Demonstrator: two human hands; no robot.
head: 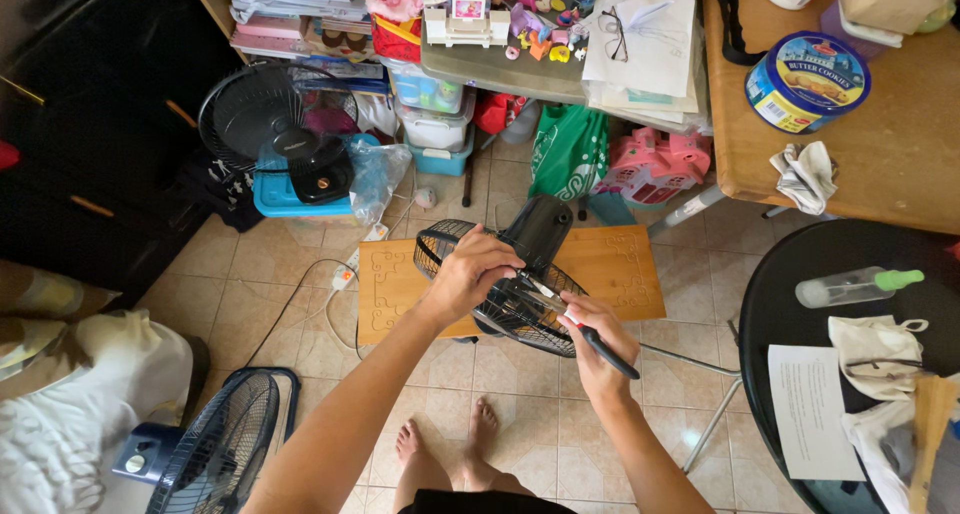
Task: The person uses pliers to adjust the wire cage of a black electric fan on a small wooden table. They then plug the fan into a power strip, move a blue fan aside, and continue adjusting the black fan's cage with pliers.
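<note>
The black round table [790,304] fills the frame from three to five o'clock, carrying a sheet of paper [810,409], a cloth bag [880,342] and a clear bottle with a green cap [855,286]. Above it, at one to two o'clock, the wooden desk [880,164] holds a round blue tin [808,79] and a crumpled cloth [805,174]. At ten o'clock a spare black fan [270,124] lies on a blue bin, and at seven o'clock another fan [215,454] leans by the floor.

At the centre stands the work itself: a black fan with a wire grille [500,294], resting on a low carved wooden board [610,264] on the tiled floor, its motor housing pointing towards twelve o'clock.

The left hand [470,269] is closed over the grille's upper rim, fingers curled round the wires, steadying it. The right hand [590,334] is wrapped tight on a screwdriver with a red-and-black handle [600,342], the shaft aimed towards ten o'clock into the grille's middle.

Judging from this, the step is working a fastener at the grille's hub. It would go best with the shaft kept in line with the fastener, firm pressure along it, and the left hand holding the grille from turning. The tip itself is hidden among the wires, so its seating cannot be told.
</note>
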